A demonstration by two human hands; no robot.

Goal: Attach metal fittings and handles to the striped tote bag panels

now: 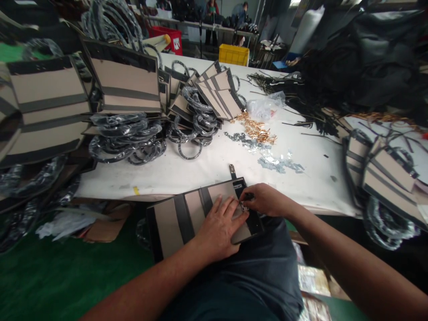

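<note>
1. The left hand (219,227) is covering the middle of the bag panel (180,216) under it.
2. The right hand (267,200) is hiding most of the small clasp (244,206) at its fingertips.
3. Far beyond the hands, people (227,11) are showing too small to make out.
4. Right of the right hand, stacked bags (388,174) are running off the edge.

Beige, dark-striped bag panel (187,214) lies flat on lap, small metal clasp (244,206) atop.
</note>
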